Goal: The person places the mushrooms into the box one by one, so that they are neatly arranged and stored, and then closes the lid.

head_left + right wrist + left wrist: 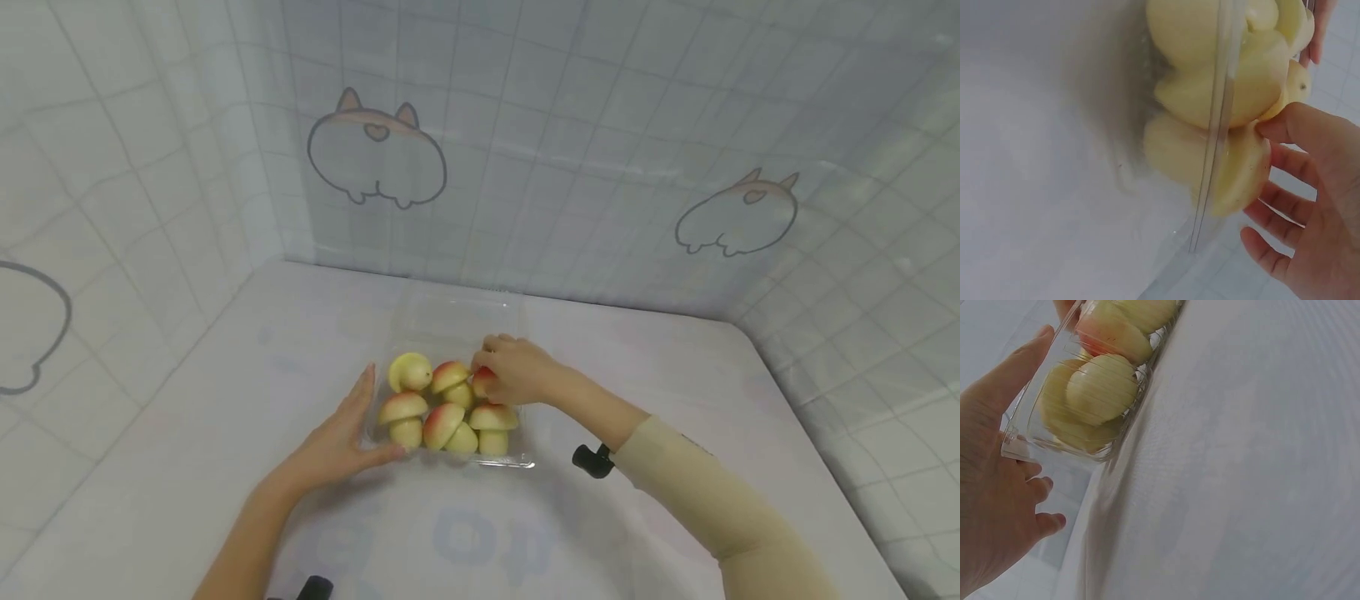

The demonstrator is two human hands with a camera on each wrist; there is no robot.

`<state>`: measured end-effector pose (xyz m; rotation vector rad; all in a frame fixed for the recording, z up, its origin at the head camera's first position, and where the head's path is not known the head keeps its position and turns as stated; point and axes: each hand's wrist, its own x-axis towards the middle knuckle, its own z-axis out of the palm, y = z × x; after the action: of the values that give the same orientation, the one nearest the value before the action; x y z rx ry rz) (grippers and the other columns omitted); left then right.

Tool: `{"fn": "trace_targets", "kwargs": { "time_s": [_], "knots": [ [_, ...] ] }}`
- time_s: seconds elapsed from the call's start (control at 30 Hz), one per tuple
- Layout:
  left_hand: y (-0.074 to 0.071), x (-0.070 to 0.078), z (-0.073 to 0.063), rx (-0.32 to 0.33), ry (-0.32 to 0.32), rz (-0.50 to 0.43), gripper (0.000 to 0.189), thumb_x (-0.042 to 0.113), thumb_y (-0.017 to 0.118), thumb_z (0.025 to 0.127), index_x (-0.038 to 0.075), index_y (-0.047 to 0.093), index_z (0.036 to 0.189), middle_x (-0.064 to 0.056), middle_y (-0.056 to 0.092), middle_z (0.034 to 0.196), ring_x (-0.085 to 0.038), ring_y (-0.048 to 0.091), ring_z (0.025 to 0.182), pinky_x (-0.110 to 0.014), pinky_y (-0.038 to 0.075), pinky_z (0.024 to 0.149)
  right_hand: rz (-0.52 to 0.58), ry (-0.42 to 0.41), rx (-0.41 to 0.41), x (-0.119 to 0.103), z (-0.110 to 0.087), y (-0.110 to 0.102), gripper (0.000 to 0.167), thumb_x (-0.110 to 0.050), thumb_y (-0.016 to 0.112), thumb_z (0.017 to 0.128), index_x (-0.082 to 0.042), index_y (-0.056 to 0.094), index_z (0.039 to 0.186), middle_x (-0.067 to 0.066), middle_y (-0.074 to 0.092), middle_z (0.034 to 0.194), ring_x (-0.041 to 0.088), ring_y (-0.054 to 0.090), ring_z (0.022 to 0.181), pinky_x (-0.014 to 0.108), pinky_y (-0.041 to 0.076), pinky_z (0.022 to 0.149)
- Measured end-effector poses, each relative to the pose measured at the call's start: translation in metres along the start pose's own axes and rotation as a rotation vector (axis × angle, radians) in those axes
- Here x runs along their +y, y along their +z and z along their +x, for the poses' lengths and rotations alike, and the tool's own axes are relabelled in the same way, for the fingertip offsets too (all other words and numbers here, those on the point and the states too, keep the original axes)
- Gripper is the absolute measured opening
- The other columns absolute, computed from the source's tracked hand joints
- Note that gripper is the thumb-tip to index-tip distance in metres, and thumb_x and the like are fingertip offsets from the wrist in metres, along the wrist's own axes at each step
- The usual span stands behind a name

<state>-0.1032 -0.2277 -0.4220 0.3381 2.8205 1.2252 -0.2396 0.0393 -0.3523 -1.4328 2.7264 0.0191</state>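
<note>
A clear plastic box (517,462) holds several mushroom-shaped pieces (403,406) with red-and-yellow caps and pale yellow stems. My left hand (333,442) lies along the box's left side, its thumb stretched toward the front corner. In the left wrist view that thumb runs along the clear wall beside a pale piece (1105,390). At the back right of the box, my right hand (521,371) holds a mushroom-shaped piece (483,382) from above. The right wrist view has the thumb on one side of its rounded cap (1244,172) and the fingers on the other, partly hidden.
Behind the box its clear lid (457,312) is folded back on the white-covered table (637,517). A tiled, cartoon-printed covering (555,167) rises at the back, with similar sheets left and right. Black wrist cameras (592,461) sit on my forearms.
</note>
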Motion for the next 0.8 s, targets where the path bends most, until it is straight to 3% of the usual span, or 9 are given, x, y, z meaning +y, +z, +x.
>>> {"fn": "trace_targets", "kwargs": {
  "time_s": [0.13,0.27,0.43,0.63,0.73,0.8],
  "knots": [
    [-0.001,-0.002,-0.002,0.002,-0.004,-0.003,0.12,0.051,0.075,0.079,0.008,-0.01,0.153,-0.016,-0.006,0.16,-0.037,0.001,0.145,-0.06,0.012,0.112,-0.001,-0.043,0.06,0.002,-0.006,0.0,0.024,-0.025,0.065,0.088,-0.016,0.068,0.111,0.004,0.058,0.105,0.022,0.056,0.092,0.036,0.049,0.073],
    [-0.002,-0.003,-0.003,0.006,-0.003,-0.008,0.12,0.051,0.075,0.079,0.008,-0.01,0.153,-0.016,-0.006,0.16,-0.037,0.0,0.145,-0.061,0.012,0.112,0.011,-0.028,0.126,0.0,-0.002,0.004,0.027,-0.032,0.064,0.091,-0.013,0.069,0.109,0.004,0.061,0.104,0.023,0.057,0.093,0.036,0.05,0.073],
    [-0.002,-0.003,-0.004,0.009,-0.009,-0.004,0.12,0.051,0.074,0.079,0.007,-0.009,0.153,-0.016,-0.005,0.16,-0.036,0.0,0.145,-0.06,0.012,0.112,0.152,0.001,0.18,-0.011,0.011,-0.001,0.033,-0.033,0.064,0.093,-0.008,0.065,0.115,0.007,0.064,0.105,0.022,0.06,0.094,0.036,0.051,0.074],
    [-0.003,-0.002,-0.005,0.019,-0.016,0.005,0.119,0.052,0.073,0.08,0.007,-0.009,0.153,-0.015,-0.006,0.16,-0.037,0.001,0.145,-0.06,0.013,0.112,0.298,-0.061,0.149,-0.034,0.043,-0.007,0.03,-0.026,0.061,0.096,-0.008,0.063,0.121,0.005,0.066,0.106,0.021,0.062,0.096,0.031,0.051,0.079],
    [-0.003,0.0,-0.005,0.012,-0.024,-0.007,0.118,0.051,0.073,0.08,0.008,-0.01,0.153,-0.015,-0.006,0.16,-0.037,0.001,0.145,-0.06,0.012,0.112,0.299,-0.105,0.111,-0.039,0.056,-0.004,0.029,-0.019,0.061,0.096,-0.008,0.063,0.122,0.004,0.069,0.108,0.02,0.064,0.099,0.028,0.051,0.083],
    [-0.003,0.002,-0.004,0.005,-0.026,-0.005,0.119,0.051,0.074,0.08,0.007,-0.009,0.153,-0.015,-0.005,0.16,-0.037,0.001,0.145,-0.06,0.012,0.112,0.282,-0.091,0.075,-0.04,0.058,-0.003,0.032,-0.016,0.062,0.094,-0.01,0.061,0.125,0.003,0.069,0.108,0.018,0.064,0.098,0.028,0.05,0.084]
  ]
}}
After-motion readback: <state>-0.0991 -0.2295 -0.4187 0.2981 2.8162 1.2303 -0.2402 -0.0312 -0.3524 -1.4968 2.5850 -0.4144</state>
